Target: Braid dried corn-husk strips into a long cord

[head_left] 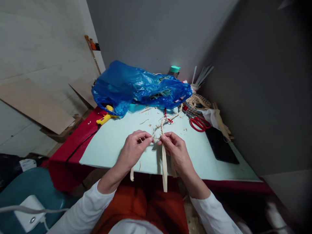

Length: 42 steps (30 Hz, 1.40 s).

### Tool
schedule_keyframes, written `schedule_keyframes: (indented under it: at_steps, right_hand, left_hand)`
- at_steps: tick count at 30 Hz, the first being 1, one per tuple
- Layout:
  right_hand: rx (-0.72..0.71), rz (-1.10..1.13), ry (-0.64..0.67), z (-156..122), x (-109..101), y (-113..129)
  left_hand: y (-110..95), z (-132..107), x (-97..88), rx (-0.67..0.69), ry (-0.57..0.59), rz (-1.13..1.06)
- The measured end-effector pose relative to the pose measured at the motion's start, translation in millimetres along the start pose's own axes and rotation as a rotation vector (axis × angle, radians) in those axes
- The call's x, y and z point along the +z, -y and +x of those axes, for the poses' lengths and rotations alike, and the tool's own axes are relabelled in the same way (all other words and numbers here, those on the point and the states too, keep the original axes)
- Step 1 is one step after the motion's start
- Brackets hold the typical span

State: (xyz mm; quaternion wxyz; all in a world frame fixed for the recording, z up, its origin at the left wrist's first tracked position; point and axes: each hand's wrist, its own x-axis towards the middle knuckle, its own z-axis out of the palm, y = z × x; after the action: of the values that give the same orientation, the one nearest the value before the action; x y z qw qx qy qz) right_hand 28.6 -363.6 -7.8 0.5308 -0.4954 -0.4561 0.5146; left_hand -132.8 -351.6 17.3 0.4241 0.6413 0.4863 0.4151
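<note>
My left hand (pixel 134 150) and my right hand (pixel 175 150) meet over the front of a pale blue mat (pixel 109 143). Both pinch pale tan fibre strips (pixel 164 169) where they cross, fingers closed on them. One long strip hangs down past the table edge toward my lap, and a shorter end hangs below my left hand. A twisted length of the same fibre runs away from my fingers toward a red cord (pixel 167 117).
A blue plastic bag (pixel 136 86) lies at the back of the table. A yellow glue gun (pixel 105 118) sits left, red scissors (pixel 199 123) right, beside a black tablet (pixel 220 146) and a woven basket piece (pixel 198 102). Fibre scraps litter the mat.
</note>
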Motion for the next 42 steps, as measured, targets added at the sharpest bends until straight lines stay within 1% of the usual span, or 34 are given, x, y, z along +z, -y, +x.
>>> schedule_keyframes:
  at_steps: [2, 4, 7, 12, 14, 17, 20, 24, 27, 30, 34, 36, 37, 40, 42]
  right_hand:
    - [-0.013, -0.028, 0.023, -1.7, -0.5, 0.9]
    - [-0.021, -0.053, 0.047, -3.3, -0.8, 2.1]
    - [-0.023, -0.069, 0.061, -7.0, 0.1, 2.8]
    - [-0.011, -0.055, 0.060, -16.2, 2.9, -2.7]
    - [0.001, -0.047, 0.064, -19.2, 3.1, -5.4]
    - [0.019, -0.056, 0.064, -22.0, 1.7, -7.8]
    - [0.009, -0.080, 0.086, -22.7, -1.0, -8.9]
    - [-0.001, -0.121, 0.163, -21.7, -5.0, -8.6]
    - [0.036, -0.156, 0.224, -20.3, -8.3, -5.5]
    - [0.068, -0.212, 0.267, -18.5, -12.3, -1.1]
    - [0.057, -0.257, 0.298, -15.6, -16.2, 1.7]
    - [0.051, -0.265, 0.313, -14.4, -16.3, 0.8]
    - [0.050, -0.265, 0.316, -13.9, -15.9, -0.2]
    - [0.056, -0.252, 0.307, -13.8, -13.0, -4.2]
    - [0.053, -0.235, 0.291, -14.6, -10.6, -6.6]
  left_hand:
    - [-4.2, -3.9, -0.9, 0.049, -0.052, 0.091]
    - [-7.2, -7.2, -1.3, 0.060, -0.055, 0.101]
    - [-8.1, -11.0, -0.6, 0.033, -0.011, 0.044]
    - [-1.4, -15.0, 1.8, -0.105, 0.082, -0.069]
    - [2.7, -15.7, 2.3, -0.120, 0.123, -0.061]
    - [8.7, -15.6, 2.9, -0.118, 0.192, -0.001]
    - [13.0, -14.5, 4.1, -0.098, 0.231, 0.029]
    - [14.6, -13.0, 6.0, -0.009, 0.214, 0.097]
    - [12.5, -12.5, 6.1, 0.035, 0.219, 0.184]
    - [9.1, -12.9, 5.1, 0.021, 0.264, 0.213]
    - [5.3, -14.0, 3.9, -0.020, 0.290, 0.207]
    - [4.3, -14.8, 4.5, -0.017, 0.275, 0.241]
    - [4.1, -15.6, 5.4, -0.008, 0.247, 0.275]
    - [4.5, -20.8, 10.6, 0.028, 0.141, 0.410]
    - [5.1, -26.3, 15.3, 0.089, 0.052, 0.513]
